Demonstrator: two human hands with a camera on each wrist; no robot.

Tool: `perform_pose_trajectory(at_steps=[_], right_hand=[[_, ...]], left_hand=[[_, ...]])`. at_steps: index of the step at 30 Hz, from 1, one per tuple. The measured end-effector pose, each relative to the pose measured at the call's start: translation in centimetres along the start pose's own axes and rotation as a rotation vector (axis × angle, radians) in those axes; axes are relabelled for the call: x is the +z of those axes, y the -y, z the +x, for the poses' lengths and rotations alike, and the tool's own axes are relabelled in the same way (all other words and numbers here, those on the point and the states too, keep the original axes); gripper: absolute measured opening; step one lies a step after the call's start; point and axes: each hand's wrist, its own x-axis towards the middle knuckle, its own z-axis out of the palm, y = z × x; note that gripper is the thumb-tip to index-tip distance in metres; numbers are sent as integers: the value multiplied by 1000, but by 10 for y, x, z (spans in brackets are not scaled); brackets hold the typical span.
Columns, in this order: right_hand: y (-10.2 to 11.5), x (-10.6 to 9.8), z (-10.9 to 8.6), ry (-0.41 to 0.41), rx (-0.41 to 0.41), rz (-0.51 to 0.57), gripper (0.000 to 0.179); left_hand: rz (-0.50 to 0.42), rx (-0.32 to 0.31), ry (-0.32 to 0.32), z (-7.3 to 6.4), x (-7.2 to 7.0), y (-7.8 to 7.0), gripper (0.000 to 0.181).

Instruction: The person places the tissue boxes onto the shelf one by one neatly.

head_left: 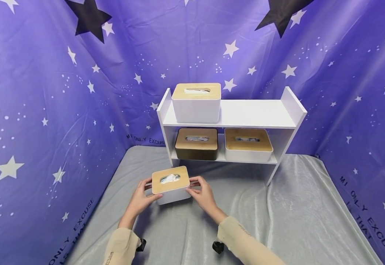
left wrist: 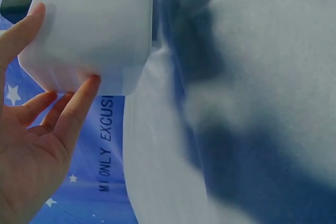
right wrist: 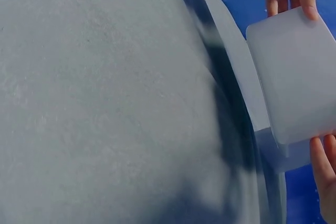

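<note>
Between my two hands is a white tissue box (head_left: pixel 174 196) with a light wooden lid (head_left: pixel 159 186), white tissue (head_left: pixel 170 178) showing in its oval slot. My left hand (head_left: pixel 139 198) grips its left end, thumb at the near lower edge and fingers round the side. At the opposite end my right hand (head_left: pixel 204 194) holds it, thumb in front. Both wrist views show the box raised off the grey cloth, slightly tilted; the left wrist view catches its white wall (left wrist: pixel 100 30) and the right wrist view its smooth white face (right wrist: pixel 296 72).
Behind stands a white two-tier shelf (head_left: pixel 258 112). Its top tier bears a tall white tissue box (head_left: pixel 197 110) at left; below are a dark brown one (head_left: pixel 196 154) and a low white one (head_left: pixel 248 154). Grey cloth (head_left: pixel 298 206) covers the surface, and purple star-printed curtains (head_left: pixel 46 92) enclose it.
</note>
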Motion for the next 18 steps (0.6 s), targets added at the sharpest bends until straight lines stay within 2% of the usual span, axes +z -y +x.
perform_pose_trajectory(at_steps=[9,18], right_hand=[[-1,-19,0,-20,0,42,35],[4,-37,-2,-55,-16,48,37]], left_hand=[[-89,39,55,3,7,-17,86],[-104,78,96,5,15,-34,86]])
